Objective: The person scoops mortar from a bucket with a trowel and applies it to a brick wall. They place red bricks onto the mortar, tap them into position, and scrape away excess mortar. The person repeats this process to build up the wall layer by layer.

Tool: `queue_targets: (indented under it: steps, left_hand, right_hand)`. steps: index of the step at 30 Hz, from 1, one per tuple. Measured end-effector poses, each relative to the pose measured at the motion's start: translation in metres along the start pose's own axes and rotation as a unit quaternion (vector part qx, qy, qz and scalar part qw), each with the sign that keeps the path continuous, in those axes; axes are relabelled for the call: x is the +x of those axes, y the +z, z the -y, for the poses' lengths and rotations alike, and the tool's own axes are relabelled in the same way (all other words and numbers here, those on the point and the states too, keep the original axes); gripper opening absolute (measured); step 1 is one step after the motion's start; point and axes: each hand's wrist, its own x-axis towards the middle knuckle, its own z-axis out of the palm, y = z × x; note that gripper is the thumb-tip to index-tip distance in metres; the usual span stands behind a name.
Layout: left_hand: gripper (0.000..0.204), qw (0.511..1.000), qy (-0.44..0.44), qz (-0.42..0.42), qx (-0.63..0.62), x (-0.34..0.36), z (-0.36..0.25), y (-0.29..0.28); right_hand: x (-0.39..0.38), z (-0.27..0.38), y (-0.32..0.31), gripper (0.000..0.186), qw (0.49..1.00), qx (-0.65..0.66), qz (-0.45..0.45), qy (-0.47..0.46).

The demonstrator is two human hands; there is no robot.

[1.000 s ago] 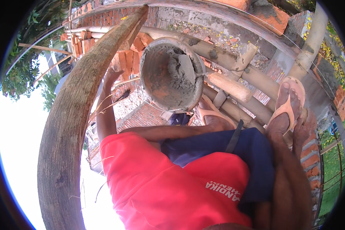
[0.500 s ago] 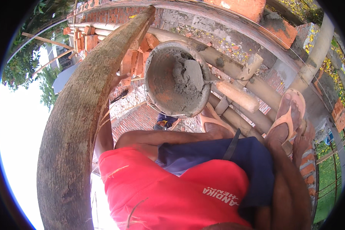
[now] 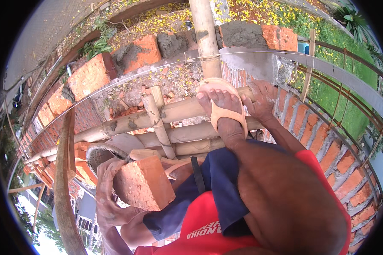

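Note:
An orange-red brick (image 3: 142,182) is in my left hand (image 3: 108,193), whose fingers wrap its left side and underside. Just behind the brick stands the mortar bucket (image 3: 98,154), tilted in view and partly covered by brick and hand. My right hand (image 3: 261,102) holds nothing; its fingers are apart and rest by the end of a bamboo pole (image 3: 178,109), beside my sandalled foot (image 3: 223,106). Beyond the foot runs a wall top bearing laid bricks (image 3: 142,52) and grey mortar (image 3: 242,35). A taut string (image 3: 157,63) passes along its near side.
Several bamboo poles cross beneath my feet, with a short upright bamboo piece (image 3: 157,123) tied to them. An upright wooden post (image 3: 65,182) stands at the left. At the right are a brick wall (image 3: 327,157) and thin metal rods (image 3: 340,91) before grass.
The view has swung right toward the wall, so the bucket and post now appear farther left and lower. A brick now shows in my left hand, which was mostly behind the post.

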Motion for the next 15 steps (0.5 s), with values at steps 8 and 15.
queue_targets:
  steps: [8, 15]
  left_hand:
    - [0.093, 0.937, 0.202, -0.203, 0.2, 0.221, -0.09, 0.047]
    - [0.089, 0.918, 0.265, -0.14, 0.259, 0.358, -0.106, 0.108]
  right_hand:
    - [-0.003, -0.012, 0.003, 0.051, 0.997, 0.015, -0.053, -0.049]
    - [-0.008, -0.015, 0.008, 0.057, 0.998, 0.015, -0.051, -0.035]
